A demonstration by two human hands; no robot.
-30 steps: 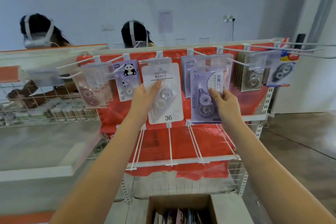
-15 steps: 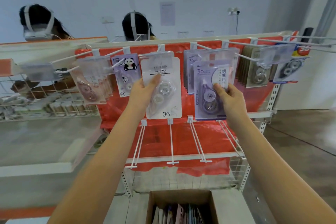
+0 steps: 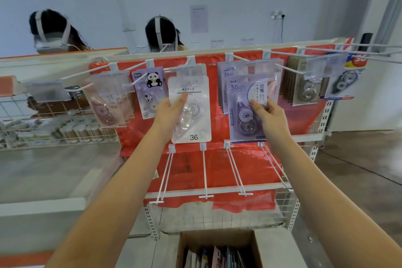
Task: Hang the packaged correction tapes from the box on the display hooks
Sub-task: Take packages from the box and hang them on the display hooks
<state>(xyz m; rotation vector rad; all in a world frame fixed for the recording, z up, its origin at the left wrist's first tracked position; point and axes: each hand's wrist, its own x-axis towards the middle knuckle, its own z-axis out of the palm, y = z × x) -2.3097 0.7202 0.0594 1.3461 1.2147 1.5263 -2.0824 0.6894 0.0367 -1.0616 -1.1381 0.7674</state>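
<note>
My left hand point(image 3: 171, 113) holds a white correction tape pack marked 36 point(image 3: 192, 113) by its left edge, thumb across the front, up at a top-row hook point(image 3: 189, 64). My right hand point(image 3: 268, 115) pinches a purple correction tape pack point(image 3: 241, 109) at its right side, in front of more purple packs point(image 3: 226, 76) hanging on a hook. The cardboard box point(image 3: 217, 239) stands open below, with several packs standing on edge inside.
Other packs hang on the top row: pink ones point(image 3: 104, 102), a panda pack point(image 3: 150, 91), grey ones point(image 3: 304, 87) and a blue-edged one point(image 3: 343, 85). Bare white hooks point(image 3: 204, 172) jut out on the lower row. Two persons stand behind the rack. A wire basket point(image 3: 43, 119) sits left.
Both packs sit slightly lower in view as my head tilted up. My hands keep the same hold on the packs at the top row.
</note>
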